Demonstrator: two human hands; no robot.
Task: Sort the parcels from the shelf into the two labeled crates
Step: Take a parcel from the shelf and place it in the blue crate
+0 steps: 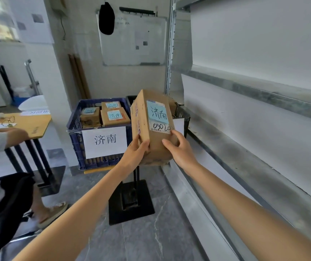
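**Parcel held up just right of the blue crate, label facing me**

The shelf (254,153) runs along the right of the blue crate (74,119), and the stretch of it I can see carries no parcels. The blue crate wears a white sign (104,141) reading 济南 and already holds several boxes (115,116). A dark crate (185,113) stands just right of the blue crate, mostly hidden, so I cannot read its sign.

The parcel (150,144) is in the air, right of the blue crate and in front of the dark one. Its long axis stands nearly upright and leans slightly left. Its labelled face points back towards me.

Both hands grip its lower end: the left hand (136,150) on the side nearer the blue crate, the right hand (180,146) on the far side. The parcel's blue note (157,113) reads 济南, as the sign does.

I judge the coming move to be leftward and down into the blue crate, led by the left hand.
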